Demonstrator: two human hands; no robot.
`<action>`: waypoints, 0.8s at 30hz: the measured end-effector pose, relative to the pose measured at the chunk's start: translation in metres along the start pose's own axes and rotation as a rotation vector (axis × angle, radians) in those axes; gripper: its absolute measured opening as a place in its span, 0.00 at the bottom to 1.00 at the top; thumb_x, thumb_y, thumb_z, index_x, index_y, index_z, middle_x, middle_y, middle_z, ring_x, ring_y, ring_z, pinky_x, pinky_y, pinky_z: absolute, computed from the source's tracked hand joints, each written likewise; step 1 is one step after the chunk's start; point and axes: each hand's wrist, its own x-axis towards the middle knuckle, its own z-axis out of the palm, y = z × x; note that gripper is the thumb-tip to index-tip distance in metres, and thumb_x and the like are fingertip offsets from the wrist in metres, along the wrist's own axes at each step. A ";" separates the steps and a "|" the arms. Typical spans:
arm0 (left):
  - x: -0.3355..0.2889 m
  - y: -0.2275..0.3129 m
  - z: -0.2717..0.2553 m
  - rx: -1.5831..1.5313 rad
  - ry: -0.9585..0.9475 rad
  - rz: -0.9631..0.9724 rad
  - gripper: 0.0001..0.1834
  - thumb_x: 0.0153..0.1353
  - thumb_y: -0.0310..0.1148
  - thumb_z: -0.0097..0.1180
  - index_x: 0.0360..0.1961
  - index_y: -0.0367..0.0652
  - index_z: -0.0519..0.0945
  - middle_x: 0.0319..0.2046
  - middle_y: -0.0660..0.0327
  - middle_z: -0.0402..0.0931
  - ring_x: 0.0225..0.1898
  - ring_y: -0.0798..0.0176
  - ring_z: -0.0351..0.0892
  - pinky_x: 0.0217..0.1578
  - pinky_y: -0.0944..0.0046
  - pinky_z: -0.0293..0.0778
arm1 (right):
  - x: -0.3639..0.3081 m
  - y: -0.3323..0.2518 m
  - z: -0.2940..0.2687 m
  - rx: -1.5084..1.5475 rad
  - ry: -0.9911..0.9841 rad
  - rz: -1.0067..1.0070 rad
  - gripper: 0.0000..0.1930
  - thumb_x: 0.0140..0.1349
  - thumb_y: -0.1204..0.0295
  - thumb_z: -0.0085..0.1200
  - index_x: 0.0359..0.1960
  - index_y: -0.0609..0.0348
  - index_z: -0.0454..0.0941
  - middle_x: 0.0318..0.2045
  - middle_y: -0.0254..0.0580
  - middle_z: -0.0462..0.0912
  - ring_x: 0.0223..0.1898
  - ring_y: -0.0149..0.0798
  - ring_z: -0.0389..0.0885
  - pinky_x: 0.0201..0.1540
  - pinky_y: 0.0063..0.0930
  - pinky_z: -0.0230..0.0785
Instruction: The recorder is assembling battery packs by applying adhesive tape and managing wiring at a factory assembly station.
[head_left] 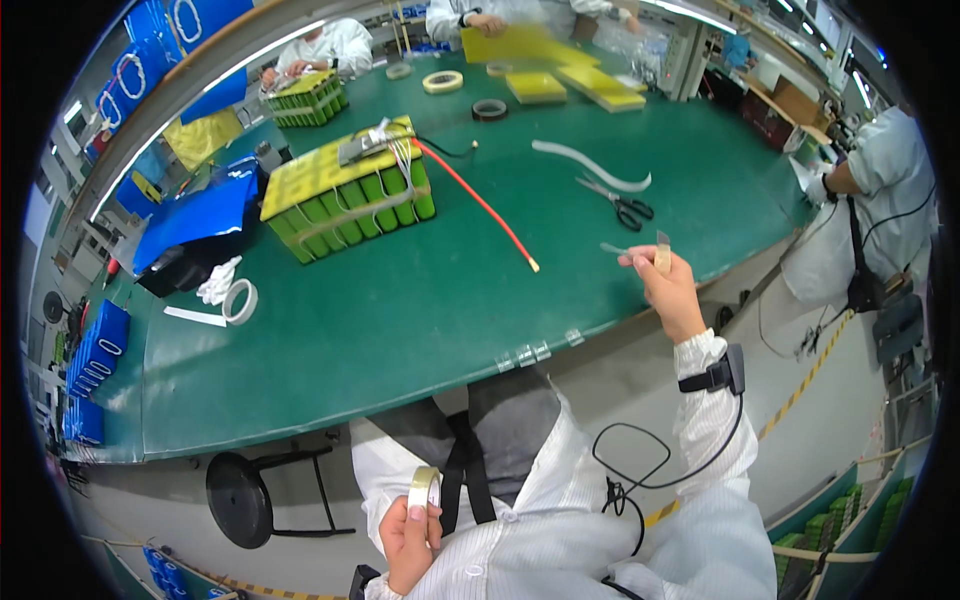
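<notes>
Low in front of my body, my left hand is closed round a roll of clear yellowish tape. Out over the table's right front edge is my right hand, its fingers pinched together. Held in it is a short tan strip with a grey, blade-like tip. From its fingertips sticks a small see-through piece, seemingly tape. Black-handled scissors lie just beyond this hand, beside a curved whitish strip. A green battery pack with a yellow top stands farther left, its red cable stretching across the table.
On the green table are a white tape roll, a blue-covered box, more tape rolls and yellow sheets. Co-workers stand at the far side and right. A black stool is below left; a cable hangs from my right wrist strap.
</notes>
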 end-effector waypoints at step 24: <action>0.023 -0.003 -0.006 0.041 -0.154 0.105 0.16 0.71 0.33 0.40 0.51 0.31 0.71 0.28 0.59 0.73 0.30 0.69 0.70 0.36 0.68 0.68 | -0.047 -0.082 0.045 -0.371 -0.362 -0.163 0.10 0.69 0.72 0.52 0.46 0.64 0.82 0.31 0.41 0.83 0.28 0.30 0.77 0.32 0.24 0.70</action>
